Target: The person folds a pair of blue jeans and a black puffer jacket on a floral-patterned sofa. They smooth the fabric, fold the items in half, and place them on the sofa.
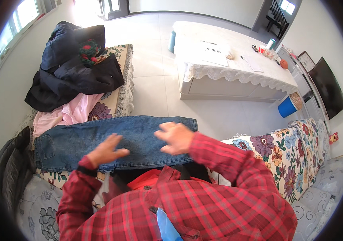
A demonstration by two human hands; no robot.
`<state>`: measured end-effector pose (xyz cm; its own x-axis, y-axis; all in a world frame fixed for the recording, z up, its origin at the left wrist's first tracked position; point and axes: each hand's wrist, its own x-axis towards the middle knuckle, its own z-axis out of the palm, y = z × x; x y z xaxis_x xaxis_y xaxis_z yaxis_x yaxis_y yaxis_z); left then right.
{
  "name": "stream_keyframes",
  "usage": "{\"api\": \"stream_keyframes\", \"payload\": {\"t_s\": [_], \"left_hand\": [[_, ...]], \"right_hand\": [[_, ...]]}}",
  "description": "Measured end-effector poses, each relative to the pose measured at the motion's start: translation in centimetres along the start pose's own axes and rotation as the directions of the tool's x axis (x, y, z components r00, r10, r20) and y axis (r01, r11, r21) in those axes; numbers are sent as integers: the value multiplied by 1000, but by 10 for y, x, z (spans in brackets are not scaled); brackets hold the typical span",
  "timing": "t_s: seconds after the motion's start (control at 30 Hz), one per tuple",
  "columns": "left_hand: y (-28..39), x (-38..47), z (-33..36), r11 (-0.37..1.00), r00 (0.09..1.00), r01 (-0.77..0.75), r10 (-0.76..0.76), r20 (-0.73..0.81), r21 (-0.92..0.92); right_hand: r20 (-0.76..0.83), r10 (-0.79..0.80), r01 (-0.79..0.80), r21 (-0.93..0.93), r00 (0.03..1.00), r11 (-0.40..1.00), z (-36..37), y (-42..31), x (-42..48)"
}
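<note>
A pair of blue jeans (87,147) lies folded lengthwise across the seat and my lap, its back pocket at the left end and its hem at the right. Over the middle of the denim is my left hand (106,150), fingers spread and slightly blurred. My right hand (176,137) is above the right part of the jeans, fingers apart and curved downward. Neither hand grips the cloth; whether the fingertips touch it, I cannot tell.
Beyond the jeans at left, a black jacket (75,75) and a pink garment (78,108) lie on a floral-covered seat (121,78). A lace-covered table (189,39) stands ahead. Near its right end is a blue bin (287,107). A floral sofa cover (280,156) extends rightward.
</note>
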<state>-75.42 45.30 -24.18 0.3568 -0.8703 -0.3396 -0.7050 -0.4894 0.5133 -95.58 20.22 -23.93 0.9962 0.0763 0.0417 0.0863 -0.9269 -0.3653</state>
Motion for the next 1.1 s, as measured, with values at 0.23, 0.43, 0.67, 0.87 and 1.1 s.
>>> {"api": "stream_keyframes", "payload": {"t_s": [0.23,0.43,0.67,0.87,1.1], "left_hand": [[26,15,41,908,979,-105,23,201,406],[-71,-40,38,973,974,176,-194,116,150],[-76,-34,-27,850,921,361,-390,-2,384],[17,34,35,929,977,-125,54,207,349],[-84,12,-27,787,902,319,-424,86,527]], "right_hand": [[178,-58,86,-150,982,985,32,5,-2],[36,158,-162,227,987,960,33,47,-94],[14,250,-248,-100,968,964,-15,68,-45],[190,-218,250,-162,957,955,46,9,39],[391,450,-430,-142,803,892,-9,88,34]]}}
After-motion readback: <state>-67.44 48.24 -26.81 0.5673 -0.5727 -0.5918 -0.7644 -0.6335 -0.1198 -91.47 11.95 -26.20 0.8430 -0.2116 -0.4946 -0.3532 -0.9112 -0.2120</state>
